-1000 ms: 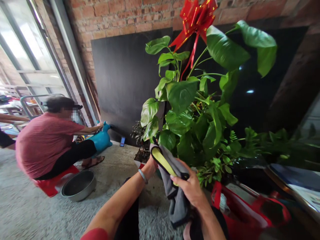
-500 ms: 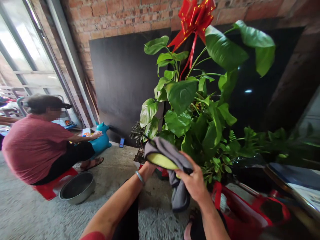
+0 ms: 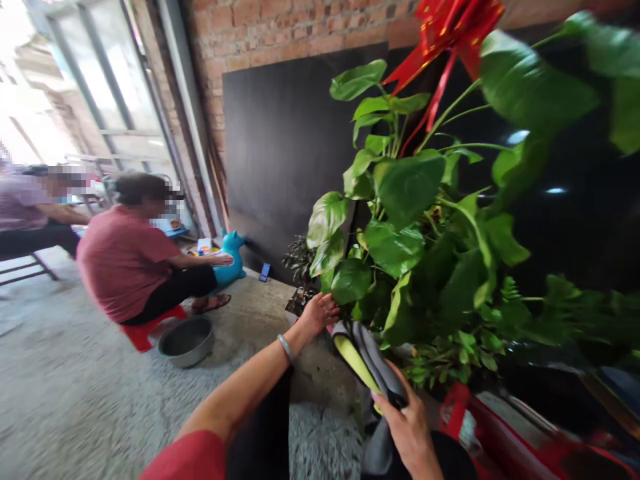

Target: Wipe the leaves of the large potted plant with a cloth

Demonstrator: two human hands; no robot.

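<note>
My right hand (image 3: 407, 417) is closed round a folded grey and yellow-green cloth (image 3: 367, 360), whose loose end hangs down below. Off the cloth, my left hand (image 3: 319, 315) reaches out palm up, fingers apart, at the lower leaves of a large potted plant (image 3: 400, 247). Its fingertips are beside a broad green leaf (image 3: 351, 281); I cannot tell whether they touch it. A grey bangle (image 3: 284, 348) circles my left wrist. The plant's pot is mostly hidden behind the cloth and leaves.
A red bow (image 3: 450, 40) tops the plant. To the left, a person in a pink shirt (image 3: 130, 260) sits on a red stool (image 3: 145, 330) beside a grey basin (image 3: 186, 343) and a blue animal toy (image 3: 231, 260). A phone (image 3: 265, 272) leans near the dark panel (image 3: 295, 153). A red bag (image 3: 455, 410) lies right.
My left hand has come away from the cloth and now opens toward the leaves. The cloth has moved lower and right in my right hand. The view has swung left, showing another person.
</note>
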